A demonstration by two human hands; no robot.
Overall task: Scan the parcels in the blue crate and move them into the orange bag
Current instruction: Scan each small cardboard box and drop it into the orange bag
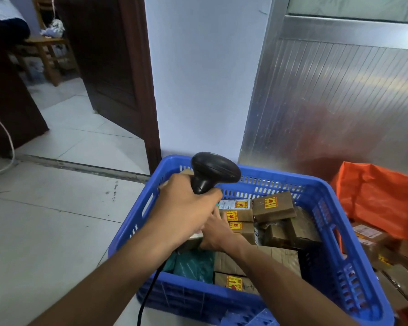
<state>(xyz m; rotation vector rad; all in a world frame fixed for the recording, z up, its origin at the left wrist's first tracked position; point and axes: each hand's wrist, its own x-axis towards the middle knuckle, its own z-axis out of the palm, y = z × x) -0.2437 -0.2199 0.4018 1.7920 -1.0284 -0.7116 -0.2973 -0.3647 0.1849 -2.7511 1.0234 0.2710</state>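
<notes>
The blue crate (335, 222) sits on the tiled floor (57, 231) at about 5 o'clock in the head view, a slotted plastic basket with hand slots in its walls. It is packed with parcels (273, 205): small brown boxes wrapped in tape, most bearing a yellow sticker with red markings, lying at mixed angles and touching one another. One white-labelled box (233, 204) lies near the far wall, and a teal plastic pouch (193, 264) rests at the near left corner.

The left hand (186, 208) is wrapped round the handle of a black barcode scanner (212, 172), held above the crate's left side with its head turned toward 3 o'clock (its cable (149, 295) drops down past the wrist). The right hand (218, 234) reaches into the crate beneath the left and rests on the parcels; its fingers are hidden, so its grip cannot be told.

The orange bag (382, 198) stands just beside the crate at 3 o'clock, with brown boxes (372, 241) visible in it.
</notes>
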